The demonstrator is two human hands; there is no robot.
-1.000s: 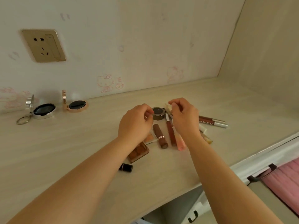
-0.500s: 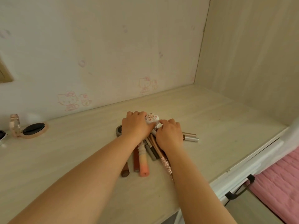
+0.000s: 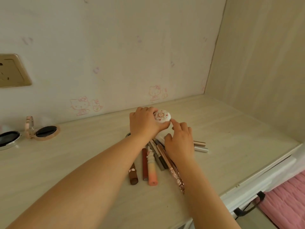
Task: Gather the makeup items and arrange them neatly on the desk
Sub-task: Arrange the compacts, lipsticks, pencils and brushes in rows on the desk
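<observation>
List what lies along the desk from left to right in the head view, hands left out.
Silver open compact → rose-gold open compact → brown lipstick → dark red tube → pink-orange tube → rose-gold patterned stick → two capped pens.

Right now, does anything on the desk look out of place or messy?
Yes. Two open compacts lie far left by the wall, apart from the sticks. The sticks fan out unevenly rather than lying parallel, and two pens poke out sideways behind the right hand. Nothing looks spilled or broken.
</observation>
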